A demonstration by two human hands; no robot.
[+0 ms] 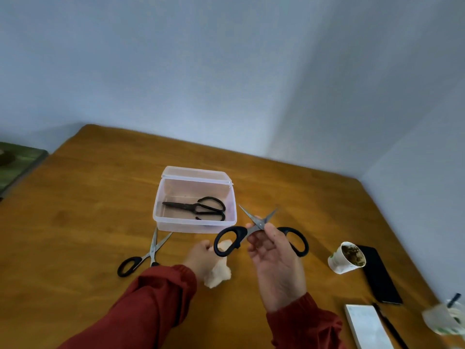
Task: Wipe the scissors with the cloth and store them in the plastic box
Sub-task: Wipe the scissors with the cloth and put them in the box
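My right hand [273, 260] pinches a pair of black-handled scissors [232, 241] near the pivot, held above the table with the blades spread open and pointing away. My left hand [201, 258] grips a crumpled pale cloth [219, 274] just left of and below those scissors. A clear plastic box [161, 217] stands open behind my hands, its lid tipped back, with one all-black pair of scissors [198, 209] lying inside. A third pair of scissors [148, 255], black-handled with silver blades, lies open on the wooden table [75, 222] left of the cloth.
A paper cup [346, 259] with brown contents stands to the right. Beside it lies a dark phone [380, 275]. At the lower right are a white notepad [367, 326], a pen [391, 328] and a plastic cup [445, 318]. A wall bounds the table at the back and right.
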